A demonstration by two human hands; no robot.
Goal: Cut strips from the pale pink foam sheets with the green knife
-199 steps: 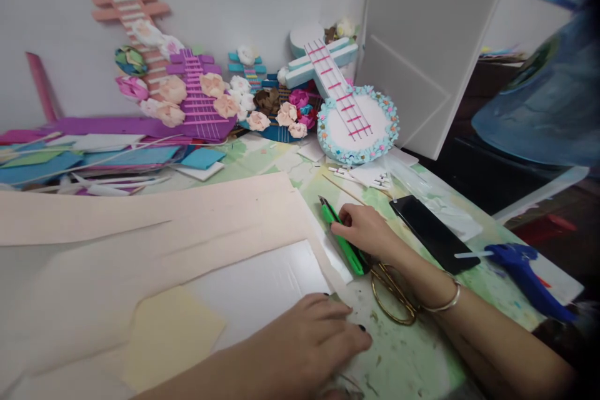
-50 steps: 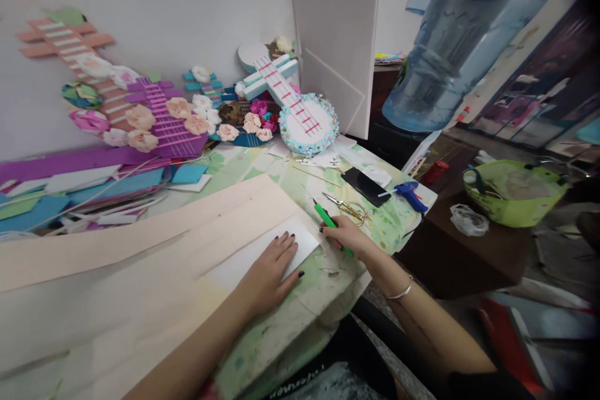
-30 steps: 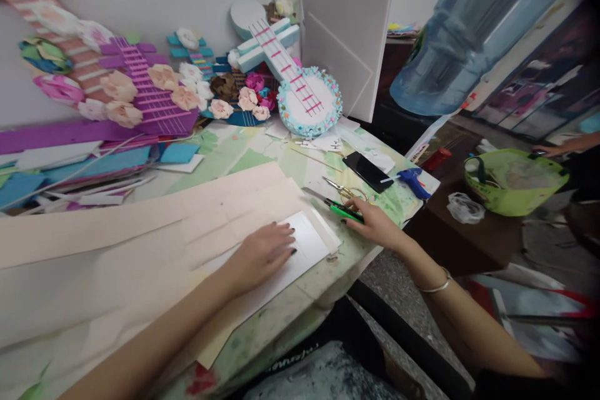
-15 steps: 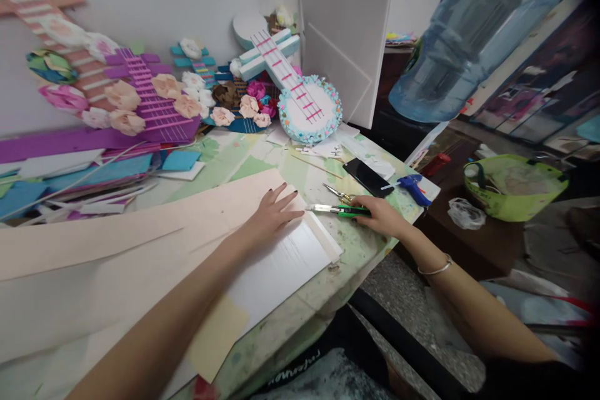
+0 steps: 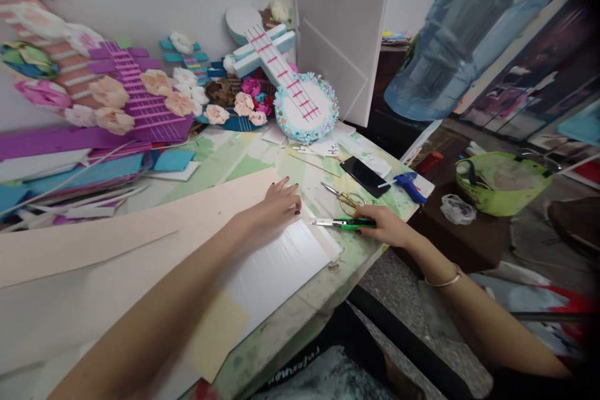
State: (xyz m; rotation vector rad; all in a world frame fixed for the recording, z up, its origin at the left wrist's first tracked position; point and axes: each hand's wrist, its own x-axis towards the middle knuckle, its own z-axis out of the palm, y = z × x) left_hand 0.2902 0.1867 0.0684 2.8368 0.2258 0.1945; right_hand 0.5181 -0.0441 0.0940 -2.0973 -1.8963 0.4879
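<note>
My right hand (image 5: 385, 225) has its fingers around the green handle of a utility knife (image 5: 347, 223) low over the table, its blade pointing left. My left hand (image 5: 282, 201) rests at the far right end of a long cream sheet (image 5: 225, 203), fingers bent and apart, holding nothing. Under that hand and forearm lies a white glossy board (image 5: 295, 256) with a cream strip along its right edge. A pair of gold-handled scissors (image 5: 345, 198) lies just beyond the knife. A yellowish paper piece (image 5: 220, 334) sits by the near table edge.
A black phone (image 5: 364, 175) and a blue glue gun (image 5: 409, 187) lie at the table's right corner. Behind stand a pale blue banjo-like craft piece (image 5: 304, 106) and a purple one (image 5: 159, 119). A water bottle (image 5: 450, 44) and a green basket (image 5: 501, 190) are off right.
My right hand has brought the knife slightly toward me, away from the scissors. The fingers of my left hand, spread flatter before, are now drawn in and more bent.
</note>
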